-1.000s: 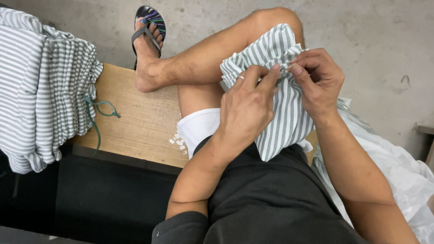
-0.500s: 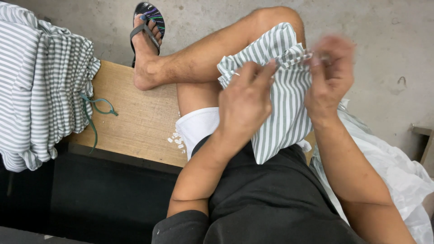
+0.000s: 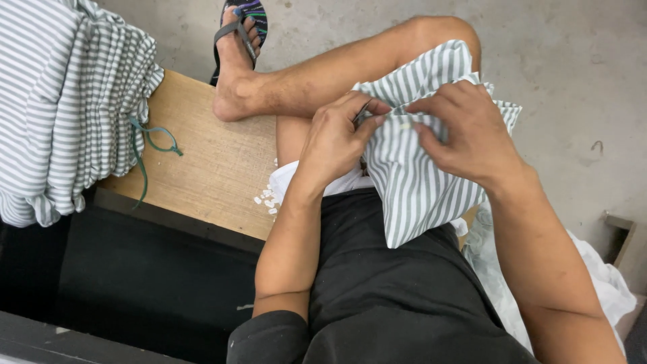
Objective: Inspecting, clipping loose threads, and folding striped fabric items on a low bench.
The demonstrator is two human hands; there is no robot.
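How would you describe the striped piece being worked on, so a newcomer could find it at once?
Start at the wooden bench; right of it, on the raised knee, lies the striped cloth, pinched by left hand and right hand. Unlike the striped stack, it is single.

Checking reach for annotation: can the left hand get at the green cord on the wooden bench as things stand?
Probably yes, but not freely. The left hand pinches the striped cloth piece with the right hand, so its grip is taken. The green cord lies exposed on the bench, with nothing across the way.

Grey concrete floor (image 3: 573, 61) — wooden bench (image 3: 209, 168)
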